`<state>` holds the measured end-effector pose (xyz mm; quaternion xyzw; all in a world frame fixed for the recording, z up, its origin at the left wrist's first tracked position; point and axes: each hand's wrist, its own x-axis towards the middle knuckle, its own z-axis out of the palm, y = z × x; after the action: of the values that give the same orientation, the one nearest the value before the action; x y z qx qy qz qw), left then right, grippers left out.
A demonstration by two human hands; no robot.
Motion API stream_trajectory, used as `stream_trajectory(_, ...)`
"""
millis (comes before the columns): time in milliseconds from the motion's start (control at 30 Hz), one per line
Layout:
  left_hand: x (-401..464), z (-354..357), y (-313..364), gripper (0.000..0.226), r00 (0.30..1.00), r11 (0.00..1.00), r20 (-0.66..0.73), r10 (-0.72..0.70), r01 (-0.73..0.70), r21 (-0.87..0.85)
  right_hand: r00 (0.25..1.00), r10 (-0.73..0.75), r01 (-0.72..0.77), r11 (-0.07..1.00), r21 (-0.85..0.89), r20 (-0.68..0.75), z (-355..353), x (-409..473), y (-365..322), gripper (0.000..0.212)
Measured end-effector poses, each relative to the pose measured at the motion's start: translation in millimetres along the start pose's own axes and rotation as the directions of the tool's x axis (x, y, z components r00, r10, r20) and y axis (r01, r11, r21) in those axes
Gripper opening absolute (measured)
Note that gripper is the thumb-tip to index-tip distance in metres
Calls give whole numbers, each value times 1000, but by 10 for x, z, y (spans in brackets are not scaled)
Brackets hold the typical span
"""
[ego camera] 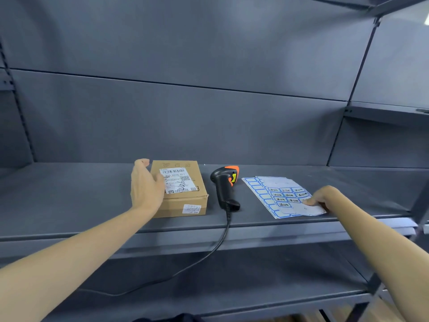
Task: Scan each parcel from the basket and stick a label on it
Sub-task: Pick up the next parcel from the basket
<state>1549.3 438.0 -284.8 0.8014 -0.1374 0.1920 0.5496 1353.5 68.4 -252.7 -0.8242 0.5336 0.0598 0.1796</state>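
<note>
A brown cardboard parcel (183, 201) with a white shipping label on top lies flat on the grey shelf (81, 196). My left hand (145, 184) rests against its left side, thumb on the top, fingers spread. A black and orange barcode scanner (225, 184) lies on the shelf just right of the parcel, its cable running over the front edge. Further right lie sheets of blue-bordered labels (278, 196). My right hand (319, 197) pinches at a label near the sheets' right edge. The basket is out of view.
The shelf's grey back panel rises behind everything. A lower shelf (255, 275) lies beneath, with the scanner cable (185, 268) trailing across it. A neighbouring shelf unit stands at the right. Bare shelf surface stretches to the left of the parcel.
</note>
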Motion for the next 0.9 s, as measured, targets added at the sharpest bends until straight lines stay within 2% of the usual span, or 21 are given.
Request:
stream_trajectory(67,-40,-21,6,39,1000,999,-15,2,-2,-40,999,6,-2,993,117,-34,0,6,50,49)
stream_trajectory(133,-58,-48,33,39,999,998,-29,19,-21,-62,993,-36,68,951,300,-110,-14,78,80,38)
stream_trajectory(200,-62,-69,94,38,997,995,-43,56,-60,-77,969,-83,184,868,460,-231,-79,56,50,19)
stream_trajectory(267,-66,-89,201,37,996,989,-44,82,-86,-121,927,-185,339,788,514,-327,-156,-110,-107,10)
stream_trajectory(300,-71,-94,277,37,996,982,-38,82,-88,-167,892,-240,426,729,536,-382,-190,-241,-229,10)
stream_trajectory(367,-73,-104,447,33,999,953,-1,48,-46,-298,826,-337,563,521,641,-451,-210,-559,-493,11)
stream_trajectory(433,-49,-116,598,27,991,895,125,-54,103,-434,789,-447,572,282,770,-422,-169,-848,-769,12)
stream_trajectory(467,-27,-122,650,23,962,837,244,-124,234,-495,776,-501,529,182,829,-385,-127,-974,-896,18)
stream_trajectory(533,15,-145,698,33,827,651,515,-227,522,-552,762,-576,409,75,909,-296,10,-1152,-1123,29)
stream_trajectory(600,21,-194,696,48,697,494,682,-223,684,-537,751,-615,355,70,932,-240,192,-1293,-1309,31)
stream_trajectory(633,16,-214,686,51,677,485,709,-198,696,-530,749,-623,349,81,934,-225,288,-1332,-1380,33)
stream_trajectory(733,16,-270,633,38,729,559,660,-181,628,-541,761,-605,413,176,893,-233,557,-1417,-1524,33)
stream_trajectory(800,28,-306,583,31,758,616,610,-229,598,-512,762,-562,563,327,760,-323,679,-1477,-1569,36)
stream_trajectory(833,34,-316,555,29,763,642,598,-245,590,-490,716,-553,674,385,631,-427,726,-1499,-1576,45)
stream_trajectory(867,29,-324,533,27,766,660,591,-252,583,-474,622,-577,780,399,482,-529,771,-1509,-1569,49)
stream_trajectory(900,25,-328,513,26,768,666,588,-255,580,-468,498,-626,867,365,340,-600,794,-1546,-1559,47)
